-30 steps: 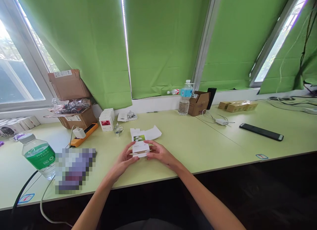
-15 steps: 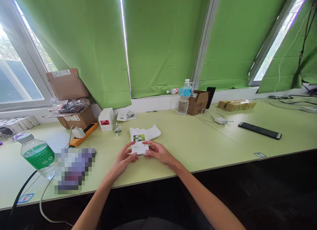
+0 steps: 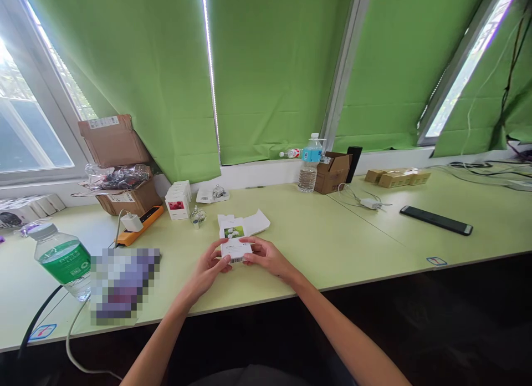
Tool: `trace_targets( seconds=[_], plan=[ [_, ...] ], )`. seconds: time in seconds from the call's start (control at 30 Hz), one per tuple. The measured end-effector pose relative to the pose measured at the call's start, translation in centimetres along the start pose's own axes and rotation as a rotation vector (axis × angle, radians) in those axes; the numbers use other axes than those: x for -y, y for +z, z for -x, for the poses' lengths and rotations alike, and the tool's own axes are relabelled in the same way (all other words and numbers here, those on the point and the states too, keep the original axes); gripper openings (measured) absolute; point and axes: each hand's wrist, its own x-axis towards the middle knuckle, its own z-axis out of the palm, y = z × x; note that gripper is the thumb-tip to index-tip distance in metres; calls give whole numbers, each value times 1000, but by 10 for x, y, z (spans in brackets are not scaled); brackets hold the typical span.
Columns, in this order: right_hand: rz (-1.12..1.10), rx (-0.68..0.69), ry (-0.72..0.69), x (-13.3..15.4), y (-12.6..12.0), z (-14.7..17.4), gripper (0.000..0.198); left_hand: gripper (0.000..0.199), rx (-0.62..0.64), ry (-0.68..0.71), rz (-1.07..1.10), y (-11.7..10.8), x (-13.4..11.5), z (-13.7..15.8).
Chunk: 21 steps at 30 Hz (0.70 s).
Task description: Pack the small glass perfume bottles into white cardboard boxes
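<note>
Between my two hands is a small white box point(image 3: 236, 249) with printed text and a barcode on its near end. My left hand point(image 3: 210, 265) grips its left side, thumb near the barcode and fingers along the edge. On the right side, my right hand point(image 3: 269, 258) holds it the same way, fingertips over the top. Just beyond the box lies an opened white carton point(image 3: 256, 222) with spread flaps; a picture of white flowers point(image 3: 234, 232) shows between it and the box. Whether the two are one piece I cannot tell.
On the left stand a green-labelled bottle point(image 3: 66, 262), an orange power strip point(image 3: 143, 225), a cardboard box point(image 3: 124, 200) and a row of white boxes point(image 3: 177, 204). Farther right are a blue-labelled bottle point(image 3: 308, 167), a brown box point(image 3: 332, 174), a charger point(image 3: 369, 203) and a black phone point(image 3: 436, 219).
The box in my hands has tipped very slightly, and its barcode end shows a little more. Both hands keep nearly the same place; the other things have not moved.
</note>
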Motion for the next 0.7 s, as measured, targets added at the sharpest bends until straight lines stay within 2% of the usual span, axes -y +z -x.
trace_targets(
  seconds=[0.2, 0.7],
  plan=[
    [7, 5, 16, 0, 0, 0, 54, 58, -3, -40, 25, -2, -2, 0],
    [5, 1, 10, 1, 0, 1, 53, 56, 12, -8, -8, 0, -2, 2]
  ],
)
